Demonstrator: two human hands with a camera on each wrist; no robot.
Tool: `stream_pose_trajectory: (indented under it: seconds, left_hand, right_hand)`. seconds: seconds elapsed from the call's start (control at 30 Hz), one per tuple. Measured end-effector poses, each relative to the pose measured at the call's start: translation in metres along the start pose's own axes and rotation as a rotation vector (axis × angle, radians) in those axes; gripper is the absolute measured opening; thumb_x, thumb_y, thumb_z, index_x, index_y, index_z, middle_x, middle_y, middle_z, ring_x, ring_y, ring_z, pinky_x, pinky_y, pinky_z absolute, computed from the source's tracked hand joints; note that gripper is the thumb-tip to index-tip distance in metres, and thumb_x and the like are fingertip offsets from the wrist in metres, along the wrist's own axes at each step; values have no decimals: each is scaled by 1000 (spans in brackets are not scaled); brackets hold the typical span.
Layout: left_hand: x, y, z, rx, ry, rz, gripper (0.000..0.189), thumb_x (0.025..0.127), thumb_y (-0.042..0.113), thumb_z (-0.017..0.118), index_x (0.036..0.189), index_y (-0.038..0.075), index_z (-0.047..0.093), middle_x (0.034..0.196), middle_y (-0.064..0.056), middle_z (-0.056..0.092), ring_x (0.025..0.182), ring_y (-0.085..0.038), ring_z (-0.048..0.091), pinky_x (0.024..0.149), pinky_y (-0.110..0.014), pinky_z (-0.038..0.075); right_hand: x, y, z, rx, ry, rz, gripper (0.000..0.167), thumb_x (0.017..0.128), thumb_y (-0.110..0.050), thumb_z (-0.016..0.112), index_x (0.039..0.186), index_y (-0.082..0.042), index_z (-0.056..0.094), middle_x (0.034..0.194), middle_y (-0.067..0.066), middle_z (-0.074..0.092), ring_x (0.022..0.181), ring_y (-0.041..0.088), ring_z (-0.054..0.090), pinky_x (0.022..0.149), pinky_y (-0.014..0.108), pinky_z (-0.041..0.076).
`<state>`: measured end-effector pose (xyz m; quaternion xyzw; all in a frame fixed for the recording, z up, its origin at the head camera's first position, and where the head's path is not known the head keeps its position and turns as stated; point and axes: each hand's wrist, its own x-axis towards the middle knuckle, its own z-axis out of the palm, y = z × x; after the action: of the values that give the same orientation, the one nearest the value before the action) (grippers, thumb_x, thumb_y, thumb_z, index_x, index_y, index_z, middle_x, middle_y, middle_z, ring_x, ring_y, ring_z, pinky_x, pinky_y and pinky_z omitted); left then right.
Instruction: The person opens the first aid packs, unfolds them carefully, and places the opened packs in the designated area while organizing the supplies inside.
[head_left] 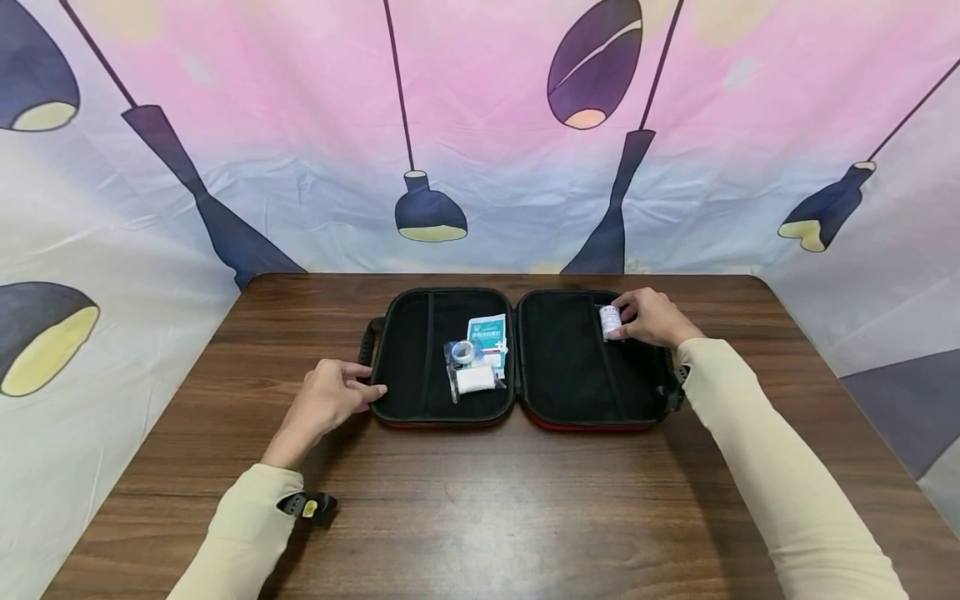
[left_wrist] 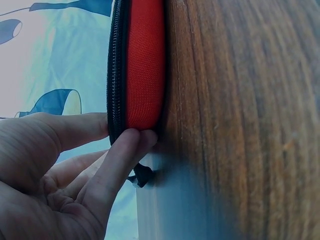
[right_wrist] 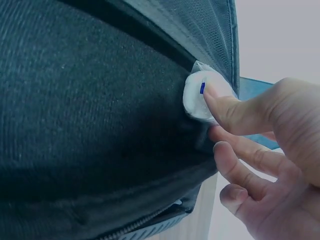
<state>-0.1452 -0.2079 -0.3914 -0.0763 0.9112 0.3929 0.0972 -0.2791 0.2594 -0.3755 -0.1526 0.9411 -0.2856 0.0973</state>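
A zippered first-aid case [head_left: 472, 302], black inside and red outside, lies open flat. My left hand [head_left: 330, 398] pinches its left front corner; the left wrist view shows thumb and fingers on the zipper edge and red side [left_wrist: 145, 65]. Over the right half, my right hand [head_left: 656, 321] holds a white bandage roll [head_left: 611, 322] in clear wrap. The right wrist view shows the thumb on the roll's end [right_wrist: 195, 97], beside the black strap. In the left half lie a teal-and-white packet [head_left: 487, 332], a tape roll [head_left: 462, 352] and another white wrapped roll [head_left: 476, 380].
The case rests near the back of a brown wooden table [head_left: 480, 508]. A carry handle [head_left: 367, 340] sticks out at its left side. Behind the table hangs a cloth [head_left: 330, 108] printed with lamps.
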Motion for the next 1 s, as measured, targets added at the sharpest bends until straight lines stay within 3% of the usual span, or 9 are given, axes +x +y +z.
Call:
stream_pose_trajectory:
  seconds: [0.63,0.87,1.0]
  left_hand:
    - [0,1,-2,18,-1,-3,54,95,26,74,137,-4,60,79,-3,75,85,-23,75,71,-36,56]
    - [0,1,-1,16,-7,0,54,95,26,74,137,-4,59,84,-4,76,86,-23,75,72,-36,57]
    - [0,1,-1,18,-6,3,54,95,26,74,137,-4,59,84,-5,76,85,-22,75,73,-37,57]
  right_hand:
    - [8,-10,14,60,-4,0,50,89,0,75,134,12,57,115,30,65,103,40,63,87,51,51]
    - [5,-9,12,79,-38,-9,53,91,4,71,140,11,53,106,25,65,96,35,62,79,41,49]
    - [4,-8,10,73,-32,-16,51,90,3,72,138,12,55,104,23,67,97,35,63,82,44,49]
